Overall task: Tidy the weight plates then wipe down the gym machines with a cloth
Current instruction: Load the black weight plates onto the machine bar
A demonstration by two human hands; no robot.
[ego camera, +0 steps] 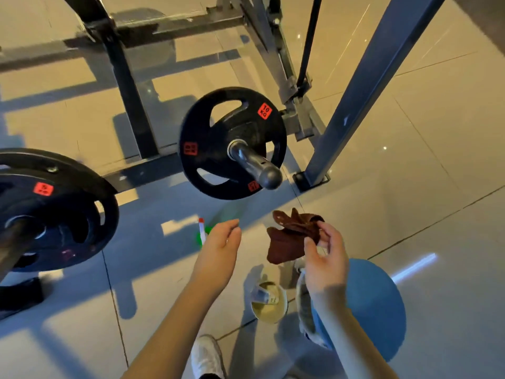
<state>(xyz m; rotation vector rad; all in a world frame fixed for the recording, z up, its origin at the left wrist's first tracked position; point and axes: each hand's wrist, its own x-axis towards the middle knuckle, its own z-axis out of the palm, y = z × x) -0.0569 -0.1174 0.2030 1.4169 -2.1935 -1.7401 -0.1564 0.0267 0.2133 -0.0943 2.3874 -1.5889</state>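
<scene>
My right hand [323, 258] pinches a crumpled brown cloth [289, 236] in the air, low in the middle of the view. My left hand [221, 242] hovers open just left of the cloth, holding nothing. Above them a black 10 kg weight plate [207, 140] sits on a steel bar sleeve [255, 165] that points toward me. At the left edge, more black plates [65, 214] are stacked on another sleeve, the front one with a red label.
A green spray bottle [202, 235] with a white nozzle stands on the tiled floor behind my left hand. A small bowl [269, 302] lies on the floor by my shoes. A blue-grey rack upright [366, 86] and dark machine frame [125, 86] stand behind the plates.
</scene>
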